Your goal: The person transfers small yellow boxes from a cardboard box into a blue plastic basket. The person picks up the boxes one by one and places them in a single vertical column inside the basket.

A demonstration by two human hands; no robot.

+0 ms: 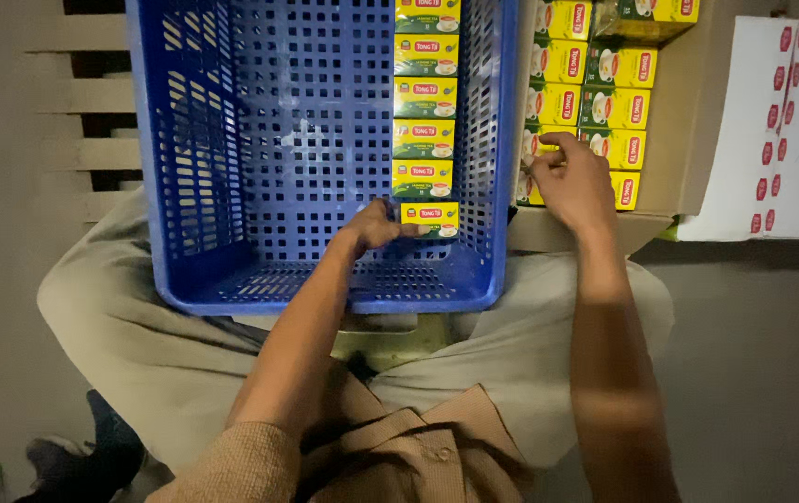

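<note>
Plastic lattice crate (259,140): left hand (376,226) touching cardboard box (430,218); right hand (574,182) on cartons (618,102).

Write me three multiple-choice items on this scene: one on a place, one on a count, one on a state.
1. Where does the row of small yellow-and-green cardboard boxes stand in the blue perforated plastic crate?
A. along its right wall
B. along its left wall
C. across its near wall

2. How many boxes of that row show in the crate?
A. two
B. six
C. ten

3. What is the left hand doing?
A. hanging free above the crate
B. touching the nearest box of the row
C. gripping the crate's rim

Answers:
1 A: the row runs beside the right wall, and the rest of the crate floor is bare.
2 B: six boxes can be counted, the farthest one cut by the picture's edge.
3 B: its fingers meet that box's left end, while the right hand rests on like boxes in the brown cardboard carton beside the crate.
</note>
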